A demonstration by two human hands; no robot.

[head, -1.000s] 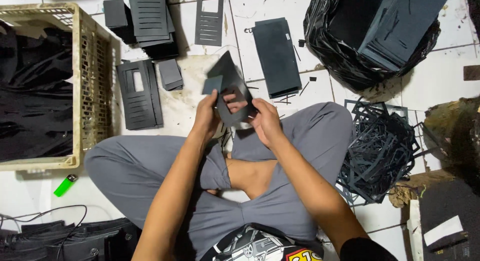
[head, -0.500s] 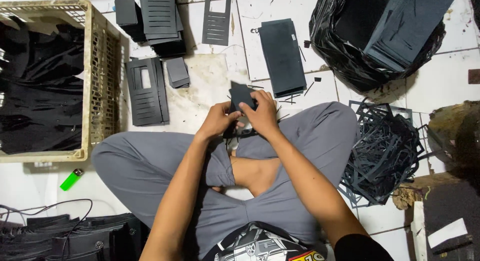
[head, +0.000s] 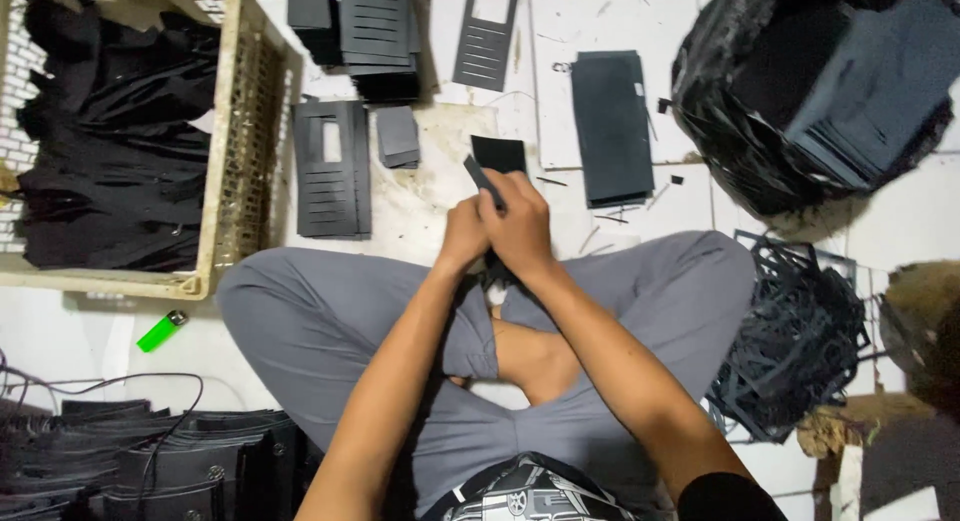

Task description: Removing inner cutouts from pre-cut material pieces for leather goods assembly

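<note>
Head view: a person sits cross-legged on a white tiled floor (head: 900, 206), both hands raised together in front of the knees. The left hand (head: 463, 233) and the right hand (head: 520, 226) touch each other, and each has its grip closed on a small black sheet piece (head: 497, 158), which stands tilted just above the fingers, over the floor ahead of the legs. Just left of it lies a small stack of dark squares (head: 397, 137), and beside that a slotted black panel (head: 331, 168) lies flat. A plain dark sheet stack (head: 612, 127) lies to the right, near a black bag (head: 800, 91) full of dark sheets. A cream plastic crate (head: 240, 151) holding black material stands at the left, with a green lighter (head: 160, 331) on the floor below it. A tangle of black offcut strips (head: 800, 341) lies by the right knee.
</note>
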